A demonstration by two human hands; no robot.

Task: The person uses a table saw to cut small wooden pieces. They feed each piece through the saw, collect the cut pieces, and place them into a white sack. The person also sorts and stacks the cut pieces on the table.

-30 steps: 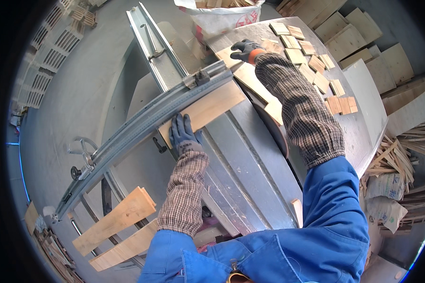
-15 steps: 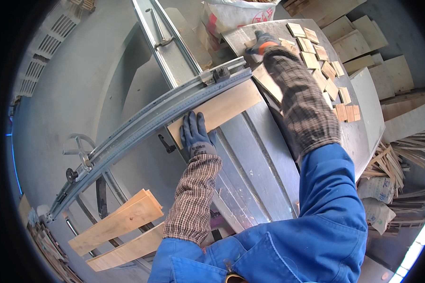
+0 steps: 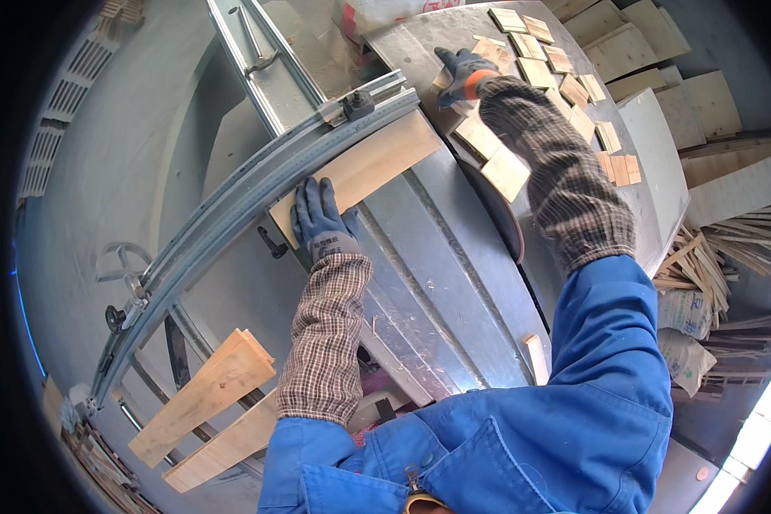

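Note:
My left hand (image 3: 321, 218), in a dark glove, lies with its fingers stretched out on one end of a pale wooden board (image 3: 381, 163). The board rests on the grooved metal saw table (image 3: 437, 283), along the long metal fence (image 3: 257, 201). My right hand (image 3: 469, 75), gloved with an orange band, reaches to the grey side table (image 3: 411, 47). Its thumb and fingers are around a small wooden piece (image 3: 442, 80), partly hidden by the glove. Two cut wooden pieces, one a pale block (image 3: 505, 175), lie just below this hand, beside the dark slot.
Several small blocks (image 3: 532, 72) are spread over the side table. A narrow offcut (image 3: 535, 360) lies near my right sleeve. Long boards (image 3: 206, 394) rest on the frame at left. Sheets (image 3: 621, 51) and thin strips (image 3: 720, 248) are stacked at right.
The view has shifted, moving the scene left and up. Relative to the side table, my right hand has come nearer with the small wooden piece. My left hand stays on the board.

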